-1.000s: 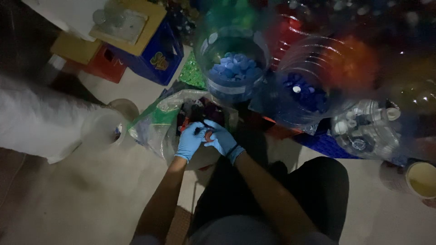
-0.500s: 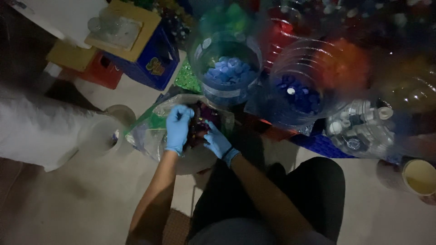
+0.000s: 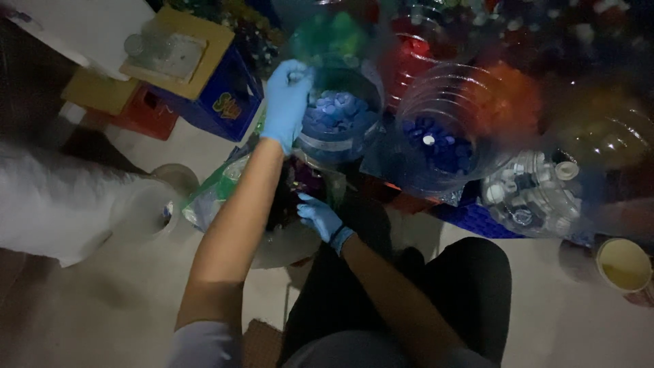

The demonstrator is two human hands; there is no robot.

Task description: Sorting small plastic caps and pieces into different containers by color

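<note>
Left hand (image 3: 286, 99) in blue glove, raised over the jar of blue caps (image 3: 338, 119), fingers curled; contents cannot be told. Right hand (image 3: 318, 215) lower, beside the open bag (image 3: 218, 194), grip unclear.

Left hand (image 3: 287, 95): thin light-blue disposable glove, snug, smooth, cuff ending at wrist. Right hand (image 3: 319, 217): matching light-blue glove, slightly wrinkled at fingers; dark band around wrist just below cuff. Both forearms bare from glove cuff up to elbow. Short light-grey sleeve (image 3: 203, 344) on left upper arm, plain, no visible print. Dark trousers (image 3: 436, 293), black or near black, plain fabric, covering both legs. Dim lighting; finer detail such as seams and stitching cannot be made out.
</note>
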